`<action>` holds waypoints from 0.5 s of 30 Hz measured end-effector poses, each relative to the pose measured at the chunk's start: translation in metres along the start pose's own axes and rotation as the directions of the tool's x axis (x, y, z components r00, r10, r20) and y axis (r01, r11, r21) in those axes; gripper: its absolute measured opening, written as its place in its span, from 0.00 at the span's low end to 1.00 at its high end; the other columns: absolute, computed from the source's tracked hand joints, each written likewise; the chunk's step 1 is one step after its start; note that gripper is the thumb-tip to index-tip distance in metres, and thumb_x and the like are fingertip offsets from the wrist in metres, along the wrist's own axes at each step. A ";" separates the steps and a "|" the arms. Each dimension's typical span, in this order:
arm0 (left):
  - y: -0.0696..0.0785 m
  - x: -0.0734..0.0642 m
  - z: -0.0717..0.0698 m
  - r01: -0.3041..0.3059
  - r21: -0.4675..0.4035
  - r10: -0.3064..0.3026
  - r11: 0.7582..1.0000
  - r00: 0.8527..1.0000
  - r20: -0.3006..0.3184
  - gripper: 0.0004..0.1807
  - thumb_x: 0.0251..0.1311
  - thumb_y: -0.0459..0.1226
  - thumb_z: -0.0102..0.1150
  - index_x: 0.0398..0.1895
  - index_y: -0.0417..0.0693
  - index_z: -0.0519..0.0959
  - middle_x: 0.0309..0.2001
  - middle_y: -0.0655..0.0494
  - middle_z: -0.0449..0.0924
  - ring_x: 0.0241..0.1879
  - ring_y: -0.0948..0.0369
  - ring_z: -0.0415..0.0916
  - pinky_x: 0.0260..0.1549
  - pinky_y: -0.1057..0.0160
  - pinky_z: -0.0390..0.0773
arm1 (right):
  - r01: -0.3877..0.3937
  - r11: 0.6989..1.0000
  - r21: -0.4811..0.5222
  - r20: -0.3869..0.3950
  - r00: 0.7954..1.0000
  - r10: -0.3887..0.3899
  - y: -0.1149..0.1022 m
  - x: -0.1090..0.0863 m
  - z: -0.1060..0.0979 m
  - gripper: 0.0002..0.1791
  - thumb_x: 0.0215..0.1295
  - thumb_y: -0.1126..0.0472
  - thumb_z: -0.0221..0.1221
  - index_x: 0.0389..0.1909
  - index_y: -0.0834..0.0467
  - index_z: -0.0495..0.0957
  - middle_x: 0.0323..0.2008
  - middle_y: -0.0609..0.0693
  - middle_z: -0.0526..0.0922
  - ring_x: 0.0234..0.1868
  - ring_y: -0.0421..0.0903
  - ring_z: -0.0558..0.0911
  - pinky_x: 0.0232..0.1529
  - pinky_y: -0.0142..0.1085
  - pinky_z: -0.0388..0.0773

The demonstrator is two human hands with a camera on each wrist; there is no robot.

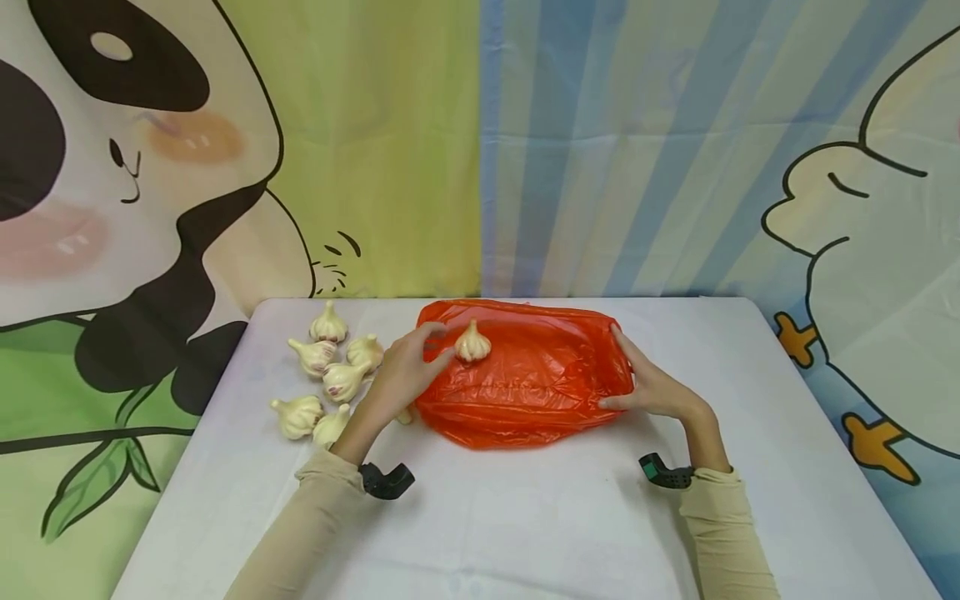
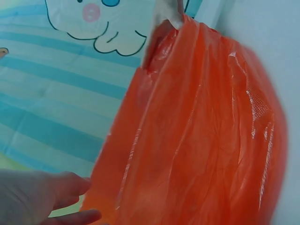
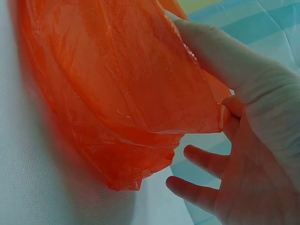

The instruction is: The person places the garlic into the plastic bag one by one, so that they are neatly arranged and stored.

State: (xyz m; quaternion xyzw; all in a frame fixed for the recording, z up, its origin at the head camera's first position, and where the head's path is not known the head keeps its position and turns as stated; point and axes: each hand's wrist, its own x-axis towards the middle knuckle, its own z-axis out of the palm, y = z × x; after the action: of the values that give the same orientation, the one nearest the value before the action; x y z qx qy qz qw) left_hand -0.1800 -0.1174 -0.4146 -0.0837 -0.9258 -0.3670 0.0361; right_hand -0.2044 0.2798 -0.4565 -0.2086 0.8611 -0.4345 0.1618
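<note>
A red plastic bag [image 1: 517, 417] lies across the table, its mouth spread wide. At the bag's right end, my right hand [image 1: 656, 385] grips the rim, with the thumb [image 3: 220, 54] along the near side and a finger behind the edge. My left hand [image 1: 405, 367] is at the bag's left side, fingers parted and holding nothing. Just beyond those fingertips, a whole garlic bulb [image 1: 473, 343] shows against the bag's opening. In the left wrist view, the left fingers [image 2: 70, 185] are right at the bag's edge, and the bulb is out of sight.
Several garlic bulbs [image 1: 297, 417] lie in a loose group on the table's left side, some partly behind the left forearm. The white table [image 1: 525, 517] reaches back to a cartoon-printed curtain [image 1: 390, 167]. Both wrists carry black camera mounts [image 1: 387, 482].
</note>
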 end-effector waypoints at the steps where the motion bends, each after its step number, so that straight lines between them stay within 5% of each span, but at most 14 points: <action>1: -0.001 -0.005 -0.005 -0.003 -0.010 0.003 1.000 1.000 -0.002 0.22 0.63 0.43 0.62 0.59 0.48 0.74 0.56 0.48 0.80 0.56 0.50 0.77 0.55 0.48 0.76 | 0.000 1.000 -0.001 -0.001 1.000 0.000 0.000 0.000 0.000 0.67 0.52 0.57 0.71 0.76 0.40 0.27 0.79 0.51 0.31 0.78 0.62 0.40 0.67 0.70 0.48; 8: -0.018 -0.036 -0.032 0.018 -0.096 -0.021 0.995 0.999 -0.037 0.21 0.62 0.39 0.62 0.57 0.45 0.75 0.55 0.46 0.80 0.53 0.48 0.80 0.46 0.50 0.83 | -0.007 1.000 -0.022 -0.009 1.000 0.007 0.001 0.000 0.001 0.67 0.52 0.56 0.71 0.77 0.42 0.27 0.79 0.52 0.32 0.78 0.62 0.40 0.67 0.71 0.46; 15: -0.045 -0.046 -0.040 0.077 -0.096 -0.082 0.992 0.995 -0.050 0.20 0.62 0.39 0.62 0.56 0.45 0.75 0.56 0.45 0.80 0.54 0.45 0.80 0.51 0.48 0.80 | -0.012 1.000 -0.015 -0.012 1.000 0.012 0.002 0.001 0.001 0.66 0.52 0.56 0.71 0.76 0.40 0.28 0.79 0.52 0.33 0.78 0.62 0.40 0.67 0.71 0.48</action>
State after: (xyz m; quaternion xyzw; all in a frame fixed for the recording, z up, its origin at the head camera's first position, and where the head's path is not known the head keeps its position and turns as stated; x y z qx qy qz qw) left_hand -0.1423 -0.1829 -0.4219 -0.0385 -0.9087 -0.4136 0.0425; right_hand -0.2048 0.2799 -0.4585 -0.2020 0.8666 -0.4281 0.1580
